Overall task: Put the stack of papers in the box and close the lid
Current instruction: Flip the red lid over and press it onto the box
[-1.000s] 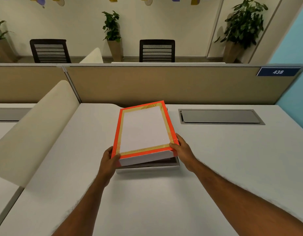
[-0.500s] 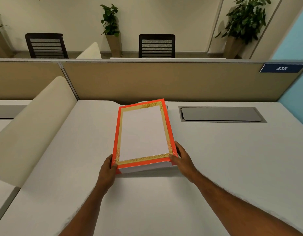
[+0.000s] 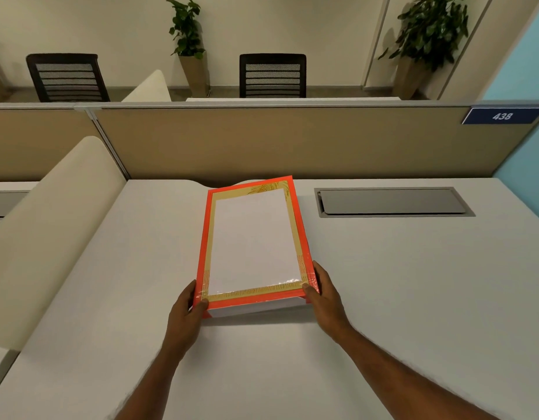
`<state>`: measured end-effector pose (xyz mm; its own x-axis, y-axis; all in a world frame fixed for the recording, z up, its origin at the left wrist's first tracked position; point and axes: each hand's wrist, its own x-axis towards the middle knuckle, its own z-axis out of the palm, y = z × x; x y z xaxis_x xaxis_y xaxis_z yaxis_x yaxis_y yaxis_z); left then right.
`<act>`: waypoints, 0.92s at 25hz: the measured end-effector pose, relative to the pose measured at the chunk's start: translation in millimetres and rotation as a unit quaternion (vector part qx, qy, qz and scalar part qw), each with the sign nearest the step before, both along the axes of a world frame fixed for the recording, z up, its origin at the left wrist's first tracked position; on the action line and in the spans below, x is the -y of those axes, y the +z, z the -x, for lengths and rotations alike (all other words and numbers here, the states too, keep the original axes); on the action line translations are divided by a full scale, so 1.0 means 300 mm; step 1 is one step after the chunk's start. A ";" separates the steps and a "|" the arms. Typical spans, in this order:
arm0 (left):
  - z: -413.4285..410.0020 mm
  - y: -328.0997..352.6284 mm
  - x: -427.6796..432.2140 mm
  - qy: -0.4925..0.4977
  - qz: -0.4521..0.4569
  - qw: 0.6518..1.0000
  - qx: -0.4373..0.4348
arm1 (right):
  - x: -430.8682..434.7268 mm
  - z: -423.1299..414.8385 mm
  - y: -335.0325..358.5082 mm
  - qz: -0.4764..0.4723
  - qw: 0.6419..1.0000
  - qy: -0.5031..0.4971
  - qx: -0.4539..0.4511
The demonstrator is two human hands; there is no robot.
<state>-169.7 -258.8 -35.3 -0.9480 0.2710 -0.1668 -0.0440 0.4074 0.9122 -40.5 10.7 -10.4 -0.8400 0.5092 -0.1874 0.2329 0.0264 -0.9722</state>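
The left hand (image 3: 186, 313) clamps the near left corner of the flat rectangular box with the orange-bordered, clear-windowed lid (image 3: 253, 241), thumb on top of the orange rim and the other fingers hidden down its side. The box lies on the pale grey desk (image 3: 398, 283) with its long axis running away from the person, tilted slightly rightward at the far end; through the window the white stack of papers (image 3: 253, 237) shows inside. The lid looks nearly seated, with a white strip of the base visible under its near edge. The right hand (image 3: 324, 295) grips the near right corner, thumb on the rim, fingers wrapped at the side. Both hands are equally near, so the remaining move is probably a straight downward press at the near edge. Open desk lies on both sides; the grey cable hatch (image 3: 392, 202) sits well apart to the right
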 end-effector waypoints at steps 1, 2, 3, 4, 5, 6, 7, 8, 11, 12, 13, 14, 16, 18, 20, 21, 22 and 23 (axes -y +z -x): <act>0.005 -0.003 -0.001 0.016 -0.011 1.000 0.002 | 0.005 0.000 -0.003 -0.004 1.000 -0.013 0.000; 0.011 -0.003 -0.006 0.036 -0.021 0.999 0.005 | 0.010 0.002 -0.006 -0.008 1.000 -0.025 0.000; 0.023 0.001 -0.014 0.057 -0.028 0.998 0.013 | 0.010 0.005 -0.007 -0.011 0.999 -0.034 -0.001; 0.038 0.005 -0.023 0.074 -0.030 0.997 0.023 | 0.007 0.011 -0.005 -0.011 0.999 -0.040 0.001; 0.058 0.012 -0.035 0.082 -0.026 0.996 0.031 | -0.003 0.024 0.002 -0.011 0.999 -0.042 0.005; 0.084 0.021 -0.047 0.083 -0.018 0.996 0.035 | -0.018 0.043 0.012 -0.019 0.999 -0.044 0.018; 0.115 0.034 -0.058 0.082 -0.005 0.996 0.036 | -0.041 0.069 0.022 -0.041 0.997 -0.049 0.041; 0.154 0.048 -0.073 0.081 0.010 0.996 0.035 | -0.069 0.103 0.032 -0.067 0.994 -0.055 0.068; 0.283 0.096 -0.130 0.061 0.050 0.996 0.052 | -0.153 0.234 0.066 -0.094 0.989 -0.045 0.100; 0.323 0.107 -0.153 0.056 0.057 0.995 0.062 | -0.180 0.285 0.078 -0.092 0.990 -0.035 0.102; 0.362 0.116 -0.172 0.051 0.058 0.995 0.071 | -0.209 0.335 0.089 -0.091 0.990 -0.025 0.106; 0.397 0.121 -0.189 0.046 0.052 0.995 0.078 | -0.237 0.385 0.097 -0.087 0.990 -0.020 0.111; 0.464 0.120 -0.208 0.029 0.014 0.996 0.087 | -0.288 0.480 0.103 -0.072 0.990 -0.018 0.121; 0.521 0.104 -0.215 0.016 -0.048 0.991 0.125 | -0.319 0.554 0.092 -0.052 0.991 -0.012 0.124; 0.562 0.097 -0.226 0.012 -0.083 0.985 0.153 | -0.330 0.604 0.076 -0.028 0.992 0.000 0.125; 0.590 0.093 -0.244 0.013 -0.087 0.984 0.155 | -0.338 0.633 0.066 -0.014 0.992 0.005 0.124; 0.612 0.098 -0.268 0.012 -0.085 0.985 0.148 | -0.344 0.659 0.058 -0.003 0.993 0.009 0.120; 0.636 0.102 -0.294 0.008 -0.080 0.988 0.133 | -0.348 0.685 0.054 0.008 0.993 0.012 0.114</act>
<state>-360.4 -170.7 -4.8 -0.8807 0.2990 -0.3674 -0.2969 0.2558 0.9200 -245.9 115.1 5.7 -0.7869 0.4844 -0.3824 0.4470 0.0203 -0.8943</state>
